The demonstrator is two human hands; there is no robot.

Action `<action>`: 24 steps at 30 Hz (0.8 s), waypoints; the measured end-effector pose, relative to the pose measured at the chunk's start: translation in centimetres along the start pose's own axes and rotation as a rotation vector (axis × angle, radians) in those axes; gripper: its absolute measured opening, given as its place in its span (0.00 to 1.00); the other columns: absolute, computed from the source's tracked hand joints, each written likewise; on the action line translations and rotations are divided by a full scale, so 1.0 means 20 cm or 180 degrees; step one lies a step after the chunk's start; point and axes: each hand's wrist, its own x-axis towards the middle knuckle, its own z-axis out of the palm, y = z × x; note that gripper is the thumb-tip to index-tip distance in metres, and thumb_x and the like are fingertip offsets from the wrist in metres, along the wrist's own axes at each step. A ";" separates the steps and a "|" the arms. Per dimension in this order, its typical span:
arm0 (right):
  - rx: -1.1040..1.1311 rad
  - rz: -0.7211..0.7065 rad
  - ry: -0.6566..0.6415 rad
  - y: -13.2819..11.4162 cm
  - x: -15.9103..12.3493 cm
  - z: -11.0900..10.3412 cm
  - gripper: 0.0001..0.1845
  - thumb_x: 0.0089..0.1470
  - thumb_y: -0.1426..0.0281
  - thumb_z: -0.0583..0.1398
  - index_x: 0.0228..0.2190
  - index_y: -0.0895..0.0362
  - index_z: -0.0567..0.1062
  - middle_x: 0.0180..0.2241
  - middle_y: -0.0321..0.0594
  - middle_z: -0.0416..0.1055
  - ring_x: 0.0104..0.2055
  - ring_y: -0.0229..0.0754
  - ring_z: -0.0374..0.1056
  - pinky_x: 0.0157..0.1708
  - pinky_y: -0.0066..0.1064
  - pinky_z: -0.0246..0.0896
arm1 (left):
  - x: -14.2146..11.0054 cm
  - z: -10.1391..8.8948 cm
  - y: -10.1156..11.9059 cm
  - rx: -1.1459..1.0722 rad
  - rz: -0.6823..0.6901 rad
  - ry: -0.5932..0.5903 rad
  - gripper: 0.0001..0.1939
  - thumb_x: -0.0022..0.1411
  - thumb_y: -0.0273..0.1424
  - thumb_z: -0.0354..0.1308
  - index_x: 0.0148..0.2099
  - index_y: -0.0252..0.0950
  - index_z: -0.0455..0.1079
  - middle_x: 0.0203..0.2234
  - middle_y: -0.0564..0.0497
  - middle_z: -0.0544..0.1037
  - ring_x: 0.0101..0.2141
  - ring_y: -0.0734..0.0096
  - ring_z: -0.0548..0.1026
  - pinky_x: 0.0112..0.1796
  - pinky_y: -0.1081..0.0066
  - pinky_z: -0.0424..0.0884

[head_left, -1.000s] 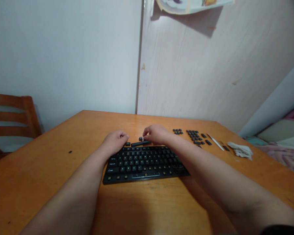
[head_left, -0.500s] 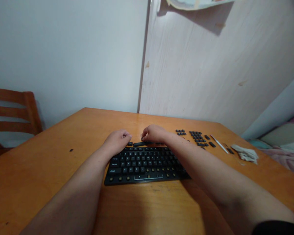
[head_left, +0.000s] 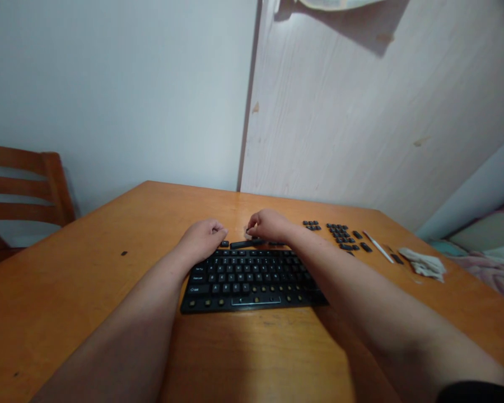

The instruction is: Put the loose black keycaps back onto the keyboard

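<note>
A black keyboard (head_left: 252, 278) lies on the orange wooden table (head_left: 88, 291), with several keycaps off its lower rows. My left hand (head_left: 204, 238) rests curled in a loose fist at the keyboard's far left corner, and what is inside it is hidden. My right hand (head_left: 271, 224) hovers just beyond the keyboard's far edge, its fingertips pinched on a small keycap. A long black key (head_left: 246, 244) and a small black keycap (head_left: 224, 244) lie on the table between my hands.
Groups of loose black keycaps (head_left: 342, 236) lie at the right rear beside a thin white stick (head_left: 378, 246) and a crumpled cloth (head_left: 424, 263). A wooden chair (head_left: 29, 184) stands at the left. Walls close off the table's far side, and bedding shows at the right.
My right hand's fingertips came down on the small keycap beside the long key and lifted slightly; that keycap no longer lies on the table. The camera view shifted a little.
</note>
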 end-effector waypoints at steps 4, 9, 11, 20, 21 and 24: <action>0.0027 -0.0105 0.0152 0.00 -0.11 -0.07 0.12 0.53 0.64 0.62 0.38 0.54 0.82 0.33 0.40 0.78 0.31 0.38 0.68 0.28 0.29 0.54 | 0.01 0.00 0.00 0.0049 0.0037 -0.0026 0.16 0.59 0.43 0.52 0.32 0.37 0.73 0.27 0.49 0.78 0.30 0.64 0.74 0.28 0.69 0.62; 0.0218 -0.0442 0.0227 -0.04 -0.37 -0.11 0.10 0.56 0.63 0.61 0.37 0.53 0.80 0.32 0.36 0.77 0.30 0.36 0.67 0.29 0.28 0.54 | 0.00 0.00 0.00 0.0079 0.0049 -0.0006 0.16 0.59 0.42 0.52 0.32 0.37 0.74 0.27 0.48 0.79 0.30 0.64 0.73 0.28 0.69 0.62; 0.0165 -0.0546 0.0174 -0.06 -0.48 -0.10 0.09 0.57 0.63 0.61 0.35 0.53 0.80 0.30 0.35 0.76 0.29 0.36 0.66 0.28 0.28 0.53 | 0.00 0.00 0.01 0.0070 0.0035 0.0001 0.15 0.59 0.42 0.53 0.32 0.37 0.74 0.28 0.48 0.79 0.30 0.64 0.73 0.29 0.69 0.62; 0.0005 -0.0765 0.0153 -0.16 -0.73 0.00 0.08 0.58 0.66 0.60 0.37 0.51 0.80 0.32 0.34 0.77 0.31 0.37 0.68 0.31 0.28 0.54 | 0.00 0.00 0.01 -0.0001 0.0029 0.0009 0.15 0.58 0.41 0.53 0.32 0.37 0.74 0.27 0.49 0.79 0.29 0.63 0.74 0.28 0.68 0.63; -0.0049 -0.0790 0.0146 -0.16 -0.74 0.00 0.08 0.58 0.66 0.60 0.36 0.51 0.80 0.32 0.34 0.77 0.32 0.37 0.68 0.32 0.28 0.54 | 0.00 0.00 0.01 0.0000 0.0025 0.0010 0.15 0.58 0.42 0.53 0.32 0.37 0.74 0.26 0.49 0.79 0.29 0.64 0.74 0.28 0.68 0.63; -0.0243 -0.0850 0.0110 -0.18 -0.75 0.01 0.08 0.59 0.66 0.59 0.34 0.52 0.79 0.33 0.34 0.77 0.34 0.38 0.69 0.33 0.28 0.55 | 0.00 0.00 0.01 0.0010 0.0004 0.0010 0.15 0.58 0.42 0.53 0.32 0.37 0.74 0.26 0.49 0.78 0.28 0.64 0.74 0.28 0.68 0.62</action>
